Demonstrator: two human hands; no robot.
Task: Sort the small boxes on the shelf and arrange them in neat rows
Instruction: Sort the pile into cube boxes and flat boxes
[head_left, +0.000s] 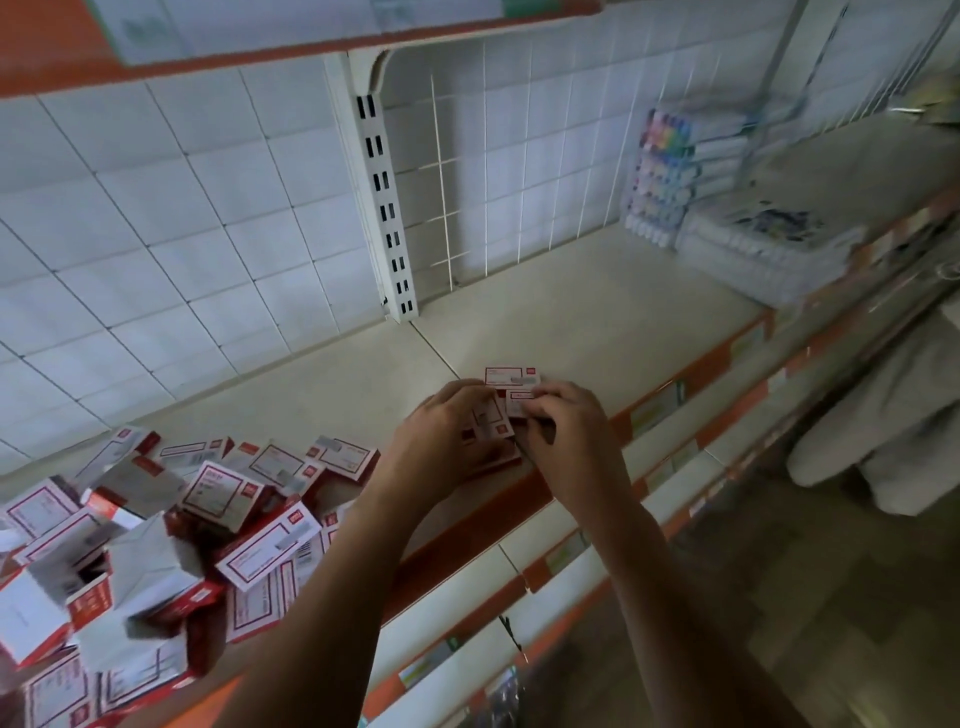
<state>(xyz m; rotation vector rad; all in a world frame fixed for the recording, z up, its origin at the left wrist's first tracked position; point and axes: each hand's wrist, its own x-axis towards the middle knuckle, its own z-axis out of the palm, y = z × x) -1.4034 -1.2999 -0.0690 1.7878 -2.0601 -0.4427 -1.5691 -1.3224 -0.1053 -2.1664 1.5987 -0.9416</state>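
White tiled wall (156, 234) behind, pale shelf (597, 312) in front of you, motion blur at the frame edges.

Hands: close together near the front of the shelf, just right of its middle seam. Your left hand (441, 431) is curled over a tight group of small boxes (491, 422), red and white, lying flat on the shelf. Your right hand (571, 431) meets the same group from the other side; its fingertips (535, 410) pinch the edge of one box. One more box (511, 375) lies flat just behind the group, touching or nearly touching it; I cannot tell which.

Left of your left arm: loose pile (156, 519) of the same boxes, tilted and overlapping at all angles, some with open flaps.

Front edge: orange strip (519, 499) with price labels.

Back: white slotted upright (384, 208) against the wall, wire grid (467, 182) to its right.

Far right end of the shelf: packs of coloured markers (665, 171) stacked, and a clear plastic case (763, 249) just in front of them. Both stand well apart from your hands.
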